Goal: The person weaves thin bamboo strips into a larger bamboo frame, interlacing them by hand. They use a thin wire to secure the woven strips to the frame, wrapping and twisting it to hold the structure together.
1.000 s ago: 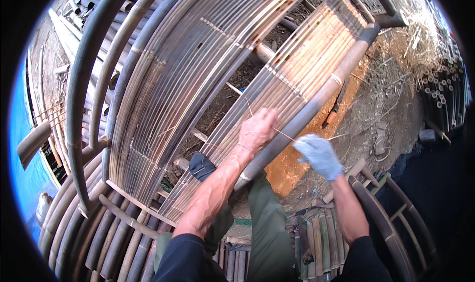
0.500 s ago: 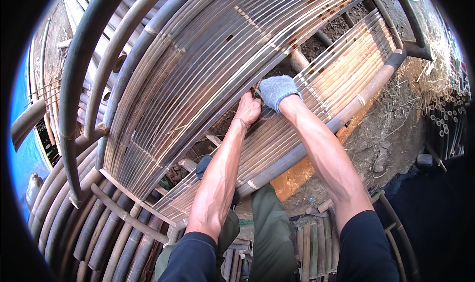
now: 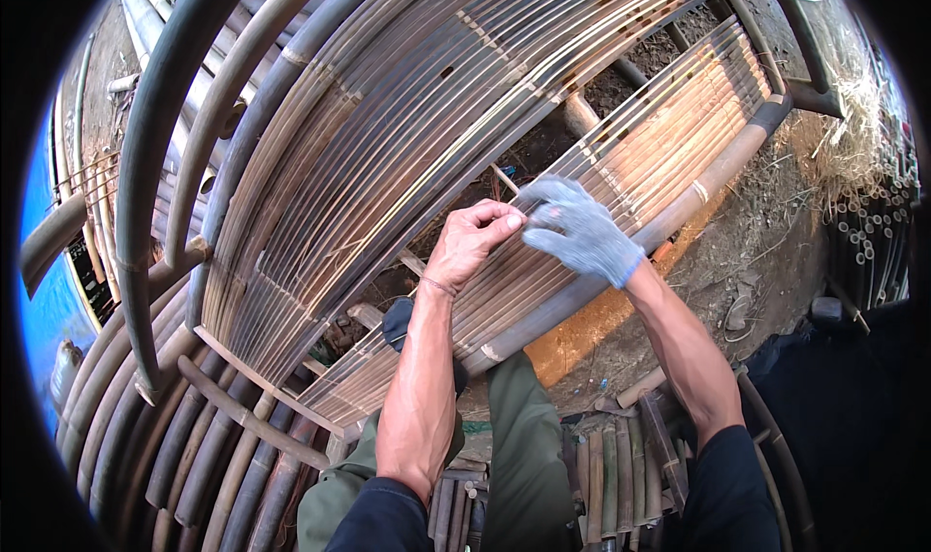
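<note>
My bare left hand (image 3: 470,245) is closed in a pinch, thumb against fingertips, above the slats of a bamboo bench (image 3: 669,126). Whatever it pinches is too small to make out. Close beside those fingertips is my right hand (image 3: 582,232), in a grey-blue knit glove. Its slightly blurred fingers are bent and apart, reaching toward the left thumb, and no held thing shows in them. Both hands hang over the near band of thin slats, beside a long gap. Beyond that gap lies a wider panel of slats (image 3: 388,155). A thick bamboo pole (image 3: 543,315) edges the near side.
Curved bamboo arms (image 3: 145,193) rise at the left. Stacked bamboo poles (image 3: 213,455) lie at lower left, and cut bamboo pieces (image 3: 621,474) below. A pale crosspiece (image 3: 412,261) spans the gap. Straw-like shavings (image 3: 844,145) and bundled tubes (image 3: 868,232) are at the right.
Both hands have come up from the gap toward me. The gloved hand has turned and shifted right, its fingers now pointing left; the left hand's pinch is now in plain view.
</note>
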`<state>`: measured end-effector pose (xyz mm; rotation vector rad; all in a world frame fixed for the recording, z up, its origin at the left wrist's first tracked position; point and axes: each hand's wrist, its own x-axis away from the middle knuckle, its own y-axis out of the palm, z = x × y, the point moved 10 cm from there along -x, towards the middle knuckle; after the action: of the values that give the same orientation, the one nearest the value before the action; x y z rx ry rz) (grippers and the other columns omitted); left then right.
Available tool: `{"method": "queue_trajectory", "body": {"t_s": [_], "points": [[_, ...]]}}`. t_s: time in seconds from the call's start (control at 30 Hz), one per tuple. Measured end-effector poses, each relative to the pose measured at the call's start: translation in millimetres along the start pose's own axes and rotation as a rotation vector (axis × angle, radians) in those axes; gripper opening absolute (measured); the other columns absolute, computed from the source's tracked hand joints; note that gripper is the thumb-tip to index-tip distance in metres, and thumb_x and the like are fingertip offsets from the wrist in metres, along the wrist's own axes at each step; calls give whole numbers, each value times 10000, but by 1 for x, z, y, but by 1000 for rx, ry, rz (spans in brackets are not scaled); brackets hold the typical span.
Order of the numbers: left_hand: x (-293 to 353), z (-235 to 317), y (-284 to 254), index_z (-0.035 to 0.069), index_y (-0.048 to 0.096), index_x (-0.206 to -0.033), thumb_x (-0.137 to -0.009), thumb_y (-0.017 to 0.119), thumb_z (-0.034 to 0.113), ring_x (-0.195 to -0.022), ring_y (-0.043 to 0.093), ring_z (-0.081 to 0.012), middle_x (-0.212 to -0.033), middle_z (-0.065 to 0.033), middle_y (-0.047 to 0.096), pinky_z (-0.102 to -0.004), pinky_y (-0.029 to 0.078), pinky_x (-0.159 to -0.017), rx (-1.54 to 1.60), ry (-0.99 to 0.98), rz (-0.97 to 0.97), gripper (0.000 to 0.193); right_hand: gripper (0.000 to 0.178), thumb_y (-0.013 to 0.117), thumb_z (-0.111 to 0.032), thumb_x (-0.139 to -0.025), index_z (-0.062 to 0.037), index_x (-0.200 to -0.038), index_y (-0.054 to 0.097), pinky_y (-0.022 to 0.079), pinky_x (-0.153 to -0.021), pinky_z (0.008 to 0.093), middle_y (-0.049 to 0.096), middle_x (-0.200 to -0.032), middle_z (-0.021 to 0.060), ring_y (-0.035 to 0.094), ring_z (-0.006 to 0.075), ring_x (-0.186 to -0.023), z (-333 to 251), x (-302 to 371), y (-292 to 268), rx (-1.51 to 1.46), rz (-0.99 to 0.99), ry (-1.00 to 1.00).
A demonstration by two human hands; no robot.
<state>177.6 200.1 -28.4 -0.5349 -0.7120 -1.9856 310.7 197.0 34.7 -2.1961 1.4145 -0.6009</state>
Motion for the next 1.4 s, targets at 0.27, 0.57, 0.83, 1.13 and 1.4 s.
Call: {"method": "queue_trajectory", "body": {"t_s": [0.27, 0.57, 0.83, 1.13, 1.4], "points": [[-12, -29, -42, 32, 669, -1208, -976, 524, 345, -1076, 672, -346, -1099, -207, 714, -405, 498, -937, -464, -83, 496, 415, 137, 676, -33, -873, -68, -808, 560, 427, -552, 324, 467, -664, 19, 475, 172, -577, 38, 350, -205, 234, 575, 651], [-23, -56, -14, 87, 666, -1070, -1043, 400, 365, -1012, 622, -409, -1040, -198, 695, -533, 387, -910, -814, -100, 372, 386, 320, 710, -296, -812, -59, -1026, 681, 466, -879, 453, 666, -1100, 148, 608, 324, -1063, 81, 468, -203, 1050, -281, 1371], [-27, -54, -6, 156, 686, -1126, -1024, 478, 362, -954, 599, -354, -968, -149, 699, -489, 369, -930, -790, -44, 410, 310, 372, 702, -268, -855, -80, -1168, 631, 437, -981, 458, 639, -1086, 127, 583, 324, -1092, 19, 73, -31, 605, 301, 424], [-22, -60, -11, 156, 509, -1410, -970, 552, 323, -1067, 549, -369, -1136, -162, 689, -528, 319, -991, -731, -60, 493, 472, 220, 515, -193, -941, -42, -876, 661, 523, -677, 462, 631, -875, 159, 654, 357, -816, 47, 10, 49, 500, -48, 510], [-24, -54, -8, 129, 672, -1142, -977, 527, 272, -1027, 546, -332, -1096, -84, 701, -529, 299, -976, -707, -66, 436, 262, 317, 559, -282, -973, -34, -799, 651, 495, -848, 421, 655, -1118, 164, 618, 246, -931, 28, 20, -20, -147, -236, 711]]}}
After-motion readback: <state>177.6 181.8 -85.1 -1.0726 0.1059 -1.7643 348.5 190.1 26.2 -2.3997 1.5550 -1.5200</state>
